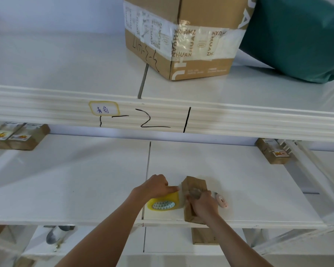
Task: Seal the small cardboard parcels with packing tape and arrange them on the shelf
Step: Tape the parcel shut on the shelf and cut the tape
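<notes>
Here, mid-sealing: the left hand (pixel 156 186) gripped the yellow tape roll (pixel 165 202), the right hand (pixel 201 204) pinned one small parcel (pixel 194 197) on the shelf (pixel 85 189); finished parcels (pixel 17 136) sat behind, arranging unfinished.

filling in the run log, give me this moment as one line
step: taping parcel | left hand: holds tape roll | right hand: presses tape on small parcel | pink cutter: idle beside parcel
</notes>
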Demonstrator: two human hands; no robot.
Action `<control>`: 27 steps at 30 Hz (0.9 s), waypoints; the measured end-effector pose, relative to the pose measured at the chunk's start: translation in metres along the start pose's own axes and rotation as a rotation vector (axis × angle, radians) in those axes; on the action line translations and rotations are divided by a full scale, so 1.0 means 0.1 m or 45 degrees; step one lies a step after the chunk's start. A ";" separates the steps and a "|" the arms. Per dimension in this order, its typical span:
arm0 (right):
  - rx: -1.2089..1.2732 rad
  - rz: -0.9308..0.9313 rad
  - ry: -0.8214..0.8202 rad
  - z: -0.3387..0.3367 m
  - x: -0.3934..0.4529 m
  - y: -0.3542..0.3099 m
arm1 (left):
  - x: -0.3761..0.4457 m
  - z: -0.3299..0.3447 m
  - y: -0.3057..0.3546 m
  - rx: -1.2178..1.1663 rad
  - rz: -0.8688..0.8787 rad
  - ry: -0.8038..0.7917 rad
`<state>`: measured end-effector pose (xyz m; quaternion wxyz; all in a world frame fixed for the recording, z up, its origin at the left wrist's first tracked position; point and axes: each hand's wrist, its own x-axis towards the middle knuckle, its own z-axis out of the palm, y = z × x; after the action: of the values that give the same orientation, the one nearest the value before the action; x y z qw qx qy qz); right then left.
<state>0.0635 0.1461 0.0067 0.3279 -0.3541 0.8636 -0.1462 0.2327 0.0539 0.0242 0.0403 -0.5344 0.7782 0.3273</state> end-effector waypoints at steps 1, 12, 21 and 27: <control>0.044 -0.041 -0.016 -0.07 -0.01 0.00 | -0.01 -0.02 -0.01 -0.032 0.003 0.023; 0.235 -0.151 0.019 -0.34 -0.10 0.00 | 0.02 -0.13 0.02 0.077 -0.023 0.139; 0.336 -0.153 -0.013 -0.44 -0.07 0.03 | -0.01 -0.06 -0.06 0.099 -0.126 0.084; 0.494 -0.177 -0.094 -0.46 0.00 0.03 | -0.04 -0.10 0.00 0.092 -0.126 0.110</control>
<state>0.0313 0.1486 0.0392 0.4106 -0.3484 0.7800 -0.3188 0.2376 0.0515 0.0332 0.0422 -0.5841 0.7632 0.2732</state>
